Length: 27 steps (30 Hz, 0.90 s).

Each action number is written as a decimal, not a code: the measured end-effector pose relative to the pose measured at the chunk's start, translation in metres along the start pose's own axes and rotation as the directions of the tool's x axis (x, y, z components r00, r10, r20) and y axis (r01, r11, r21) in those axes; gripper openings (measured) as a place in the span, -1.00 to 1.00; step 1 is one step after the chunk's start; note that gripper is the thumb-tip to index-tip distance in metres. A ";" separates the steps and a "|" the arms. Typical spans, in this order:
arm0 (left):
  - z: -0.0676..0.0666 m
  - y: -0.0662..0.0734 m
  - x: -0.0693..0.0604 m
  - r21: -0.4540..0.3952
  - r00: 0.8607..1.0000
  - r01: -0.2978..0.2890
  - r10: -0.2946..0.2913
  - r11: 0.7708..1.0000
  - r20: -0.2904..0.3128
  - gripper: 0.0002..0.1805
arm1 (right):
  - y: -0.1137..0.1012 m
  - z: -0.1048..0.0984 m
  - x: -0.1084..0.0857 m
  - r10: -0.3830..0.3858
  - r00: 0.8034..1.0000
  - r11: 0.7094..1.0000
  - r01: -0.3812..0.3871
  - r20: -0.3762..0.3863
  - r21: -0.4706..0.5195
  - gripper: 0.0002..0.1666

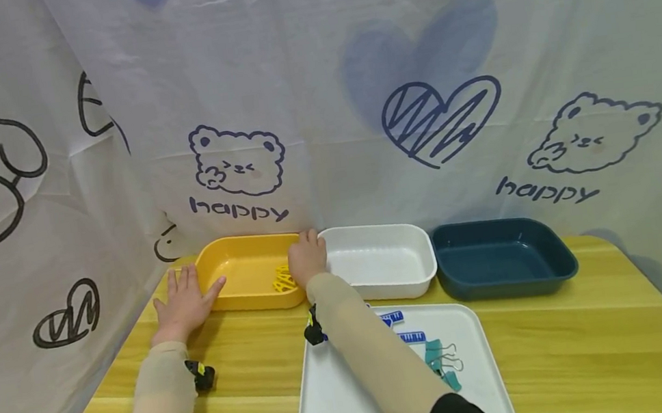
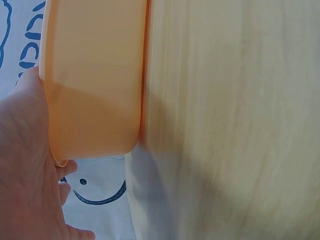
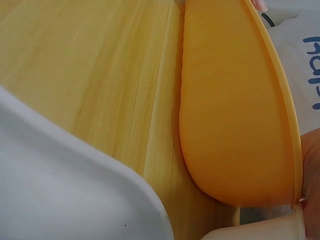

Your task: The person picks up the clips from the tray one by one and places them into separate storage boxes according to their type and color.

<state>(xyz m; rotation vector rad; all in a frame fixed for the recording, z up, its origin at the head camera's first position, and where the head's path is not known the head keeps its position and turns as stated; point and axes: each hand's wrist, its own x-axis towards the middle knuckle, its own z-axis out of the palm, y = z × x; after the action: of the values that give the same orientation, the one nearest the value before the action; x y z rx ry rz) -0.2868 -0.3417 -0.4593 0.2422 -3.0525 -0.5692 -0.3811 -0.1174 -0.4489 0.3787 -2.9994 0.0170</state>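
At the back left of the table stands a yellow tray (image 1: 246,270) with yellow clip-like pieces (image 1: 283,278) at its right end. My left hand (image 1: 183,306) touches the tray's left end, fingers spread and thumb by the front corner. In the left wrist view the hand (image 2: 25,155) lies along the tray's end wall (image 2: 95,100). Over the tray's right end rests my right hand (image 1: 308,259), beside the white tray; its fingertips are mostly hidden. The right wrist view shows only part of this hand (image 3: 312,175), close by the yellow rim (image 3: 285,90).
A white tray (image 1: 381,287) and a dark teal tray (image 1: 509,290) continue the row rightward. In front lies a flat white tray (image 1: 337,405) with blue ruler-patterned pieces (image 1: 412,338) and teal binder clips (image 1: 434,354), partly under my right arm. A printed cloth (image 1: 338,164) hangs behind.
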 end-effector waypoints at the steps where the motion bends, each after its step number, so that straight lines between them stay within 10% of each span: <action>1: 0.000 0.000 0.000 -0.001 1.000 0.000 0.000 1.000 -0.001 0.14 | 0.000 0.000 0.000 0.001 1.000 1.000 -0.001 0.002 -0.001 -0.65; 27: -0.001 0.001 0.001 0.013 1.000 -0.005 0.005 1.000 0.002 0.14 | 0.017 -0.005 -0.014 -0.039 0.991 0.988 0.058 -0.127 0.144 -0.67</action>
<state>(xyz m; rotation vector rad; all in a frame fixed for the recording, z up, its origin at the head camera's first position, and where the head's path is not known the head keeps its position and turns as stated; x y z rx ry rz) -0.2878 -0.3410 -0.4582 0.2350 -3.0589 -0.5503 -0.3711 -0.0976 -0.4456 0.4482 -2.8731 0.2502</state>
